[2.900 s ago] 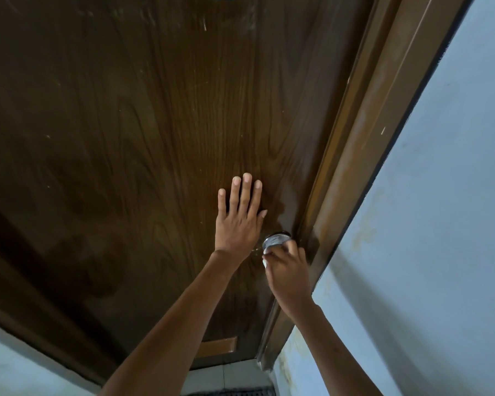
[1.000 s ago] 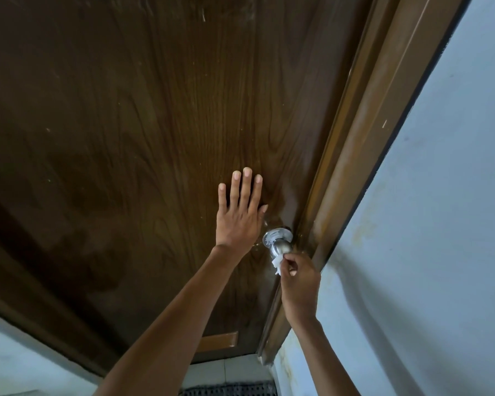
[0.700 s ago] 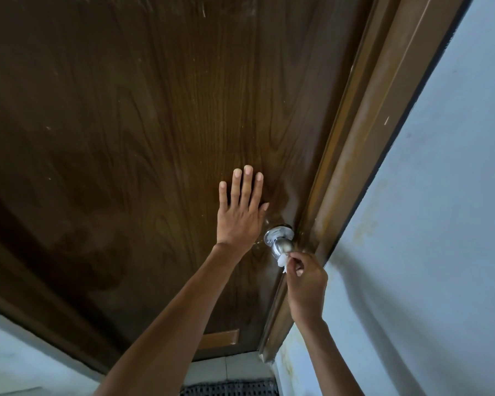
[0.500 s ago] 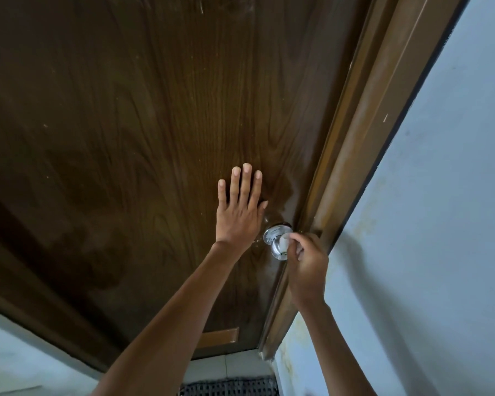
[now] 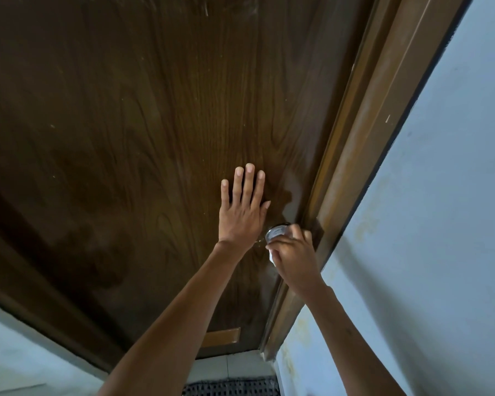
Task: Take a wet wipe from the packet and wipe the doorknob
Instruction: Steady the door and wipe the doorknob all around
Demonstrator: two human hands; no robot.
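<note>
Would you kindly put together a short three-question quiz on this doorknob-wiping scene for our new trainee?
1. True or false: the left hand lies flat on the door, fingers spread.
2. Which hand covers the doorknob? A) left B) right C) neither
3. Fill in: a bit of white wet wipe shows beneath the ____ hand.

Key:
1. True; the palm rests open on the dark wood, just left of the knob.
2. B; the right hand is closed over the metal knob, with only the knob's upper rim showing.
3. Right; the wipe peeks out at that hand's lower left edge.
</note>
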